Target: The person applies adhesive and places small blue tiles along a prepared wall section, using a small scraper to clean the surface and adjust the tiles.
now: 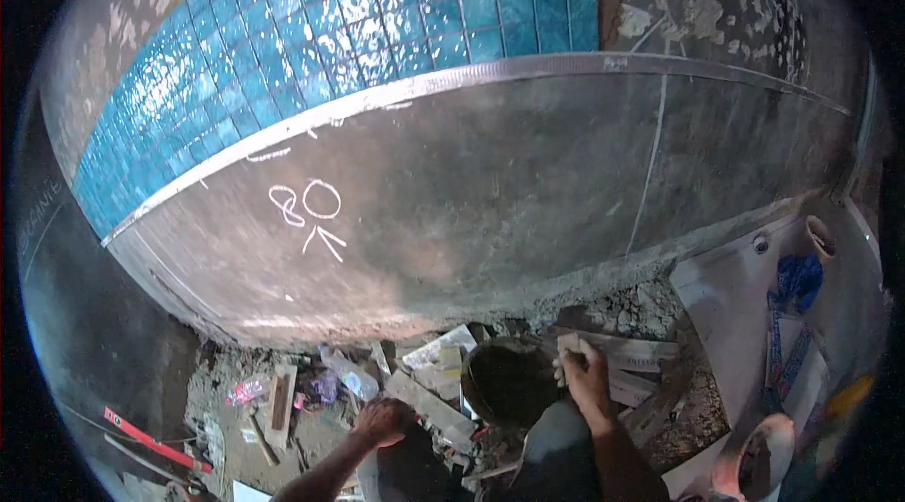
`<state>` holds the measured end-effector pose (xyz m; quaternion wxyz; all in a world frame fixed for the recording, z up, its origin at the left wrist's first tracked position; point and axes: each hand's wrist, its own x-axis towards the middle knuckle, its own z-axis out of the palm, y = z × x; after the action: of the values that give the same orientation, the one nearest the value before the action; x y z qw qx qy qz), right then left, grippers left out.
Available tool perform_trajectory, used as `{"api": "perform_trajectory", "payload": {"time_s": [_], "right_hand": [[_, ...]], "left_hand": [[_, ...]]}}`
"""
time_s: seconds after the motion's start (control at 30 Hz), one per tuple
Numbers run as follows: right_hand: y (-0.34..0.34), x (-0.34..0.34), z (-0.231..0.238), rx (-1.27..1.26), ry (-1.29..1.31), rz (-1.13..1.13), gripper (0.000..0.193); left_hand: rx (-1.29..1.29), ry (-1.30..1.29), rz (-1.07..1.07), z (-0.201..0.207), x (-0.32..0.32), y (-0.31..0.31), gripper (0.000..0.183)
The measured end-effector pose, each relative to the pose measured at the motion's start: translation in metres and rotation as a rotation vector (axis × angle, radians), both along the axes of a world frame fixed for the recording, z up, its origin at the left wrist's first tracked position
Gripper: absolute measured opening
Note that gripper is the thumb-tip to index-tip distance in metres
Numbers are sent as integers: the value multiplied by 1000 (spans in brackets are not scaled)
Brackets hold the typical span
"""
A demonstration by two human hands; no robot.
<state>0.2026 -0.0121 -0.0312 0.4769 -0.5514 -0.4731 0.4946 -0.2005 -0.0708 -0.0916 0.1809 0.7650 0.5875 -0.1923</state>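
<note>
My left hand [385, 422] rests over my left knee with its fingers curled in, and nothing shows in it. Beside the rim of a dark round bucket [490, 398], my right hand [586, 372] is raised above my right knee. Its fingers pinch a small pale flat piece [568, 343], whose kind I cannot make out. The bucket stands on the ground between my knees and the wall, and its inside looks dark. Boards [627, 348] lie just right of the bucket, behind my right hand.
Ahead rises a grey wall [490, 181] with chalk marks, a metal straight strip [452, 76] and glossy blue tiles [358, 2] above it. Rubble, a clear bottle [351, 375], a wooden-handled tool [262, 439] and a red level [156, 441] lie left. A white pipe [768, 450] stands right.
</note>
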Motion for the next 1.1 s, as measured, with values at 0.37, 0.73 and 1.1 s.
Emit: {"api": "perform_trajectory", "payload": {"time_s": [0.37, 0.73, 1.1], "right_hand": [[121, -6, 171, 808, -243, -102, 18], [273, -11, 378, 1678, -631, -463, 15], [297, -4, 407, 1858, -888, -428, 14]], "left_hand": [[773, -777, 123, 132, 31, 83, 31], [496, -642, -39, 112, 62, 52, 33], [-40, -556, 138, -40, 0, 28, 47]]}}
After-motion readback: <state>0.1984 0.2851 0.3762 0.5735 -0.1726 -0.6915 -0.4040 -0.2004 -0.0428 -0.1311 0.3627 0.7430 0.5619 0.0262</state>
